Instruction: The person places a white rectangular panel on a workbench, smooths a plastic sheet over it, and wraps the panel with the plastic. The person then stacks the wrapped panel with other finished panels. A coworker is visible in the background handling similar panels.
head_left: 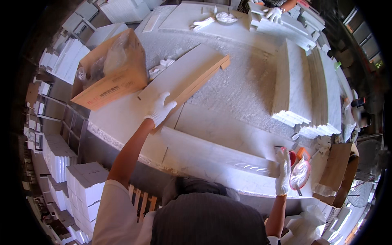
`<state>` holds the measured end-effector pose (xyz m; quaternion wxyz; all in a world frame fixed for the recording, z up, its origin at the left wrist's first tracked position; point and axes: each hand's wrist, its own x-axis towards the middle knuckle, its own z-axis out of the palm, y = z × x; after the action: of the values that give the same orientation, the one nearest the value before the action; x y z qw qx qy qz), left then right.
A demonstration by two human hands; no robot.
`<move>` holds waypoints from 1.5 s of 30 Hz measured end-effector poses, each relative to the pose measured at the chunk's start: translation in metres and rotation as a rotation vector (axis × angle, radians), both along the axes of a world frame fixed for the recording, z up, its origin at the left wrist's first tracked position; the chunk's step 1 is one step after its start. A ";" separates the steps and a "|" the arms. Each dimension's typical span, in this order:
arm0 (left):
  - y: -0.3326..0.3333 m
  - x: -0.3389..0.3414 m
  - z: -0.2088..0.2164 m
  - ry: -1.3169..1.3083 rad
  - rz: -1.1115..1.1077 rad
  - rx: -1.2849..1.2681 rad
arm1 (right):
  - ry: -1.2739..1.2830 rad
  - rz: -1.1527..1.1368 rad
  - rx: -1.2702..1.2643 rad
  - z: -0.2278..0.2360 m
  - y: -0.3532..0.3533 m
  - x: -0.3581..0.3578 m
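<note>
Long flat box [185, 69], pale top w/ brown side, lies at an angle on the dusty counter [241, 90]. L hand [160, 110], gloved, is on its near end, fingers spread apart, apparently resting, not clamped. R hand [283, 173], also gloved, is at R end of the long white slab [216, 147], by a red cup [292, 157]; can't tell if its fingers grip anything. Step in hand: prob. steadying/positioning the box; shifting it calls for a firmer hold. Farther out: brown carton [122, 77] on L, stone stacks [292, 81] on R, co-worker's gloved hand [273, 15] at far side.
</note>
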<state>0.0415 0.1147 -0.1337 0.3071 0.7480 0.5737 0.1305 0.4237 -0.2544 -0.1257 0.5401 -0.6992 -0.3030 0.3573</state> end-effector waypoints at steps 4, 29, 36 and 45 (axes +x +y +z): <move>0.021 0.036 -0.001 0.321 -0.059 0.043 | -0.079 0.049 -0.071 -0.001 -0.001 0.013; -0.056 0.140 0.171 0.128 -0.608 1.169 | 0.835 0.187 0.726 0.146 0.179 -0.055; -0.070 0.129 0.181 0.074 -0.658 1.280 | 0.904 0.192 0.887 0.173 0.158 -0.041; -0.077 0.123 0.194 -0.165 -0.667 1.446 | 0.299 -0.329 0.905 0.092 0.107 0.039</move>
<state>0.1645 0.0377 0.0605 -0.1897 0.8818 0.0687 0.4263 0.4628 -0.1472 -0.0336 0.8757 -0.3748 -0.2328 0.1964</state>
